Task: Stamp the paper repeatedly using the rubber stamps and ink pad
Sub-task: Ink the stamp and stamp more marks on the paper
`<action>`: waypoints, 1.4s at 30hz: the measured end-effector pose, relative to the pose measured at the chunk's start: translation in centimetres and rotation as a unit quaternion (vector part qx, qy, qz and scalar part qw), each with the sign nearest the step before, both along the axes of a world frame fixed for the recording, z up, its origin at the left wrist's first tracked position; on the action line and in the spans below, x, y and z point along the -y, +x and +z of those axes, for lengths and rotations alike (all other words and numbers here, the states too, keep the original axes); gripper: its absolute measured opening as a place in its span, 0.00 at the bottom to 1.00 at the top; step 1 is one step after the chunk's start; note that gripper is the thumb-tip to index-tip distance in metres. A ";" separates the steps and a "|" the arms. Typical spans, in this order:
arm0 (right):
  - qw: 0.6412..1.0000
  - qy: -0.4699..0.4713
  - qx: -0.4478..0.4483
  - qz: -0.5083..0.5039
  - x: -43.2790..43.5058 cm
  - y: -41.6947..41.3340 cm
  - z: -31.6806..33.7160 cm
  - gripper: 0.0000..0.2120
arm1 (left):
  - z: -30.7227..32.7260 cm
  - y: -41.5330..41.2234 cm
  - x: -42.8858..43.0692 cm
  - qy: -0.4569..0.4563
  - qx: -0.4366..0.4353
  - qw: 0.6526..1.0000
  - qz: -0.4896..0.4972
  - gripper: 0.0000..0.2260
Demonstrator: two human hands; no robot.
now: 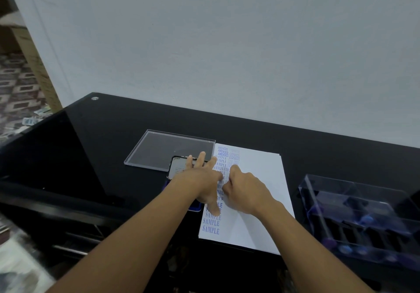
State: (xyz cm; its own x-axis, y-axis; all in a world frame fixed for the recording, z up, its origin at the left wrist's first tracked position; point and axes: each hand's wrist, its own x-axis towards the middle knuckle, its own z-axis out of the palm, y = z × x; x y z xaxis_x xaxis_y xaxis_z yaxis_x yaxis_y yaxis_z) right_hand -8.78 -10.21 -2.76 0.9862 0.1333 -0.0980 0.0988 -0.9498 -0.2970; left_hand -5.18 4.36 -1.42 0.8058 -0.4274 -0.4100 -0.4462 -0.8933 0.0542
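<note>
Pale grey wall (227,42) rises behind a black table (113,133). A stack of white paper (261,190) lies near the table's middle, toward its near edge, with blue words such as AMENDED and SAMPLE stamped down its left side. At the right edge stands a clear box (329,192) holding blue-knobbed stamps (366,220). A clear plastic lid (163,149) lies flat just left of the paper's far corner. The left hand (204,179) is spread, fingers straight, across the paper's left edge and a dark-rimmed shiny flat thing (179,167). The right hand (245,188) rests on the paper, fingers curled down; what it grips is hidden, so I cannot tell. A blue ink pad (196,207) peeks from under the left wrist, touching the paper's left edge.
</note>
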 end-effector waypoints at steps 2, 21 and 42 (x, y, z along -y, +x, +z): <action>1.000 -0.003 0.003 0.003 0.0 -0.1 0.2 0.13 | 0.0 0.0 0.0 0.002 0.000 1.000 0.000 0.44; 0.999 0.035 -0.035 -0.018 0.1 0.4 1.0 0.08 | 0.6 -1.1 -2.8 -0.092 0.053 0.994 0.039 0.36; 0.974 0.191 0.061 -0.105 2.0 0.9 5.6 0.05 | 1.4 -1.5 -7.4 -0.197 0.084 0.967 0.140 0.23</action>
State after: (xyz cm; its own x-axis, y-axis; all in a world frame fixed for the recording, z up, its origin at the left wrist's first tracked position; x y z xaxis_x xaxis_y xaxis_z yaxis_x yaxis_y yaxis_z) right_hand -7.84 -12.20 2.89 0.9969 -0.0694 0.0382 -0.0298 -0.7751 -0.6311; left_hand -6.71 11.73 -0.05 0.9534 -0.2797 -0.1133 -0.2223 -0.9048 0.3633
